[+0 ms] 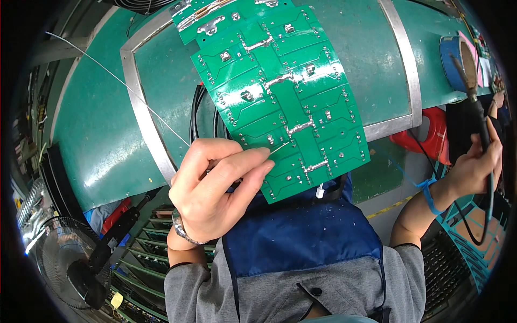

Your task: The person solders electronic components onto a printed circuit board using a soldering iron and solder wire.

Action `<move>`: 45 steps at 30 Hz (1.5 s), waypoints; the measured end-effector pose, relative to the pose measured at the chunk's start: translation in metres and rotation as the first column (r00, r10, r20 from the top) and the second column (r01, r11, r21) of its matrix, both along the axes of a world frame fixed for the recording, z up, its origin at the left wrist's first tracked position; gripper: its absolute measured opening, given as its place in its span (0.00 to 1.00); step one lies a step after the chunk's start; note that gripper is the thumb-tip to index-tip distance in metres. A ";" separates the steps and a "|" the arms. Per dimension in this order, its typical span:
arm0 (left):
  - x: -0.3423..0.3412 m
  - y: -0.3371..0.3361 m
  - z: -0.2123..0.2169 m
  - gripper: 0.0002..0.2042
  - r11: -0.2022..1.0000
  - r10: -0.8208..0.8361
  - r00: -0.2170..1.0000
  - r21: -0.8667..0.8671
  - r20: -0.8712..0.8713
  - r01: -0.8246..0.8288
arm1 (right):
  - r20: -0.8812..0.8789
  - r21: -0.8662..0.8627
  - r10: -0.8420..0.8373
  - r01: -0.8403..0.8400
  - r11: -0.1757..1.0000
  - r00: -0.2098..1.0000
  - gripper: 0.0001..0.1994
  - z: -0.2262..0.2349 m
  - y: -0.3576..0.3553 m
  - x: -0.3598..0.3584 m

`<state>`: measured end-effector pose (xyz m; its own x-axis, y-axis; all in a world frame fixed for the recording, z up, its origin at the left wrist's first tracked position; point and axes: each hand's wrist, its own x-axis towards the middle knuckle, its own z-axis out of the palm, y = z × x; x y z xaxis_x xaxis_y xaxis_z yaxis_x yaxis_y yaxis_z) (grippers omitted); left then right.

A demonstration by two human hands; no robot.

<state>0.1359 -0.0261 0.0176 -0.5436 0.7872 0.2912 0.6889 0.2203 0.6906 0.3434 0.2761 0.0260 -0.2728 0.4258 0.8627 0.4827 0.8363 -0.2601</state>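
Observation:
A large green circuit board (293,110) lies solder side up across the near edge of the bench, with shiny solder joints in rows. My left hand (212,185) is closed in a pinch on thin solder wire (280,147). The wire's short end reaches over the lower middle of the board, near a solder strip; its long end trails to the far left. Off to the right, my right hand (479,167) grips the dark handle of a soldering iron (475,116). The iron's tip points up and away from the board, in front of a round blue container with a brownish inside (449,62).
Metal strips (137,91) cross the green bench top (167,107). Black cables (197,110) run beside the board's left edge. A red stool (431,134) stands at right, a fan (75,264) at lower left, near a rack of boards (148,253). The iron's cord loops below my right hand.

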 end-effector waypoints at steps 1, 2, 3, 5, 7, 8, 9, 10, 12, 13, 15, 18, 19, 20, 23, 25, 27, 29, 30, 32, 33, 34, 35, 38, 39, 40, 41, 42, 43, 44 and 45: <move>0.000 -0.001 -0.001 0.12 1.000 0.002 1.000 0.000 -0.002 -0.002 | -0.150 -0.282 -0.029 -0.015 0.959 0.988 0.16 0.003 -0.002 -0.005; -0.001 -0.001 -0.002 0.12 1.000 0.003 1.000 -0.002 0.000 -0.003 | -0.031 -0.229 -0.067 0.058 0.972 0.997 0.16 -0.004 0.013 0.010; 0.000 0.000 -0.002 0.12 1.000 -0.001 1.000 -0.004 0.005 0.001 | -0.057 -0.152 -0.074 0.065 0.986 0.996 0.15 -0.007 0.014 0.004; 0.001 0.004 0.000 0.12 1.000 0.002 1.000 -0.017 0.014 -0.001 | -0.039 -0.114 -0.093 0.088 0.990 0.995 0.15 -0.011 0.021 -0.001; 0.003 0.005 0.002 0.12 0.999 0.023 1.000 -0.035 0.018 -0.022 | 0.060 -0.211 -0.111 0.122 0.970 0.992 0.15 -0.013 0.033 0.010; 0.004 0.005 0.003 0.12 0.999 0.030 0.999 -0.045 0.028 -0.029 | 0.165 -0.297 -0.123 0.168 0.940 0.979 0.14 -0.014 0.037 0.014; 0.003 0.006 0.004 0.12 0.998 0.034 0.999 -0.053 0.036 -0.032 | 0.159 -0.300 -0.119 0.163 0.940 0.980 0.14 -0.014 0.037 0.015; 0.003 0.007 0.004 0.12 0.998 0.038 0.999 -0.055 0.029 -0.036 | 0.113 -0.313 -0.130 0.159 0.936 0.985 0.14 -0.014 0.036 0.014; 0.002 0.009 0.003 0.12 0.999 0.010 0.999 -0.046 0.042 -0.008 | 0.074 -0.322 -0.145 0.161 0.933 0.987 0.15 -0.015 0.038 0.017; 0.001 0.009 0.004 0.12 0.999 0.020 0.999 -0.050 0.036 -0.018 | 0.083 -0.336 -0.159 0.178 0.925 0.984 0.16 -0.015 0.036 0.015; 0.001 0.010 0.004 0.11 0.999 0.009 0.997 -0.049 0.078 -0.005 | 0.142 -0.344 -0.154 0.194 0.919 0.978 0.16 -0.015 0.042 0.023; 0.002 0.009 0.003 0.11 0.999 0.019 0.996 -0.051 0.085 -0.014 | 0.085 -0.319 -0.178 0.196 0.927 0.980 0.16 -0.014 0.040 0.022; 0.002 0.008 0.003 0.12 0.998 0.023 0.995 -0.052 0.099 -0.018 | 0.108 -0.343 -0.188 0.214 0.915 0.976 0.16 -0.012 0.039 0.021; 0.002 0.007 0.003 0.12 0.998 0.034 0.995 -0.054 0.096 -0.028 | 0.106 -0.345 -0.178 0.204 0.916 0.978 0.16 -0.012 0.039 0.021; -0.002 0.007 0.001 0.12 1.000 0.009 0.998 -0.023 0.067 -0.007 | 0.082 -0.330 -0.183 0.200 0.923 0.980 0.16 -0.012 0.037 0.023; -0.003 0.006 0.001 0.12 1.000 0.021 0.997 -0.016 0.075 -0.020 | 0.011 -0.289 -0.182 0.177 0.941 0.983 0.17 -0.009 0.029 0.019; -0.005 0.005 0.002 0.11 0.999 0.029 0.997 -0.015 0.066 -0.028 | -0.005 -0.290 -0.196 0.186 0.939 0.981 0.17 -0.005 0.018 0.011; -0.007 0.004 0.002 0.11 0.999 0.036 0.998 -0.012 0.057 -0.036 | -0.050 -0.356 -0.173 0.144 0.923 0.984 0.17 0.000 0.010 0.007; -0.008 0.003 0.001 0.11 0.998 0.061 0.996 0.002 0.072 -0.061 | -0.101 -0.372 -0.121 0.075 0.925 0.987 0.19 0.002 0.004 0.000; -0.011 0.002 0.000 0.11 0.996 0.085 0.992 0.019 0.091 -0.087 | -0.117 -0.417 -0.067 0.012 0.909 0.991 0.20 0.007 -0.002 0.001; -0.015 0.003 0.001 0.10 0.996 0.082 0.996 0.023 0.045 -0.083 | -0.136 -0.463 -0.018 -0.048 0.885 0.991 0.22 0.010 -0.006 0.000; -0.018 0.003 0.001 0.10 0.997 0.079 0.997 0.027 0.000 -0.079 | -0.077 -0.453 -0.033 -0.005 0.892 0.997 0.24 0.012 -0.012 -0.005; -0.019 0.004 0.002 0.10 0.997 0.076 0.997 0.030 0.005 -0.076 | -0.072 -0.449 -0.036 0.000 0.893 0.997 0.24 0.014 -0.019 -0.014; -0.022 0.001 -0.001 0.09 0.982 0.178 0.983 0.052 0.043 -0.181 | -0.186 -0.575 0.271 -0.328 0.750 0.944 0.18 0.022 -0.016 0.002; -0.024 0.003 -0.002 0.09 0.984 0.167 0.985 0.059 0.047 -0.169 | -0.181 -0.571 0.262 -0.318 0.757 0.948 0.18 0.021 -0.015 -0.002; -0.026 0.004 -0.003 0.10 0.984 0.166 0.986 0.055 0.021 -0.167 | 0.084 -0.193 0.377 -0.356 0.914 0.922 0.16 0.017 -0.012 -0.013; -0.028 0.005 -0.004 0.10 0.985 0.166 0.986 0.052 -0.005 -0.165 | 0.369 0.204 0.352 -0.445 0.872 0.860 0.19 0.015 -0.011 -0.019; -0.028 0.005 -0.004 0.10 0.984 0.167 0.986 0.055 -0.001 -0.167 | 0.359 0.081 0.411 -0.466 0.881 0.838 0.30 0.018 -0.013 -0.020; -0.029 0.007 -0.005 0.11 0.982 0.179 0.984 0.053 -0.012 -0.179 | 0.364 0.082 0.410 -0.467 0.880 0.836 0.30 0.016 -0.018 -0.025; -0.029 0.008 -0.005 0.11 0.980 0.192 0.981 0.051 -0.024 -0.190 | 0.228 -0.046 0.543 -0.548 0.835 0.808 0.26 0.011 -0.026 -0.033; -0.029 0.008 -0.006 0.11 0.979 0.196 0.980 0.051 -0.022 -0.195 | 0.069 -0.159 0.648 -0.633 0.758 0.759 0.21 0.010 -0.036 -0.045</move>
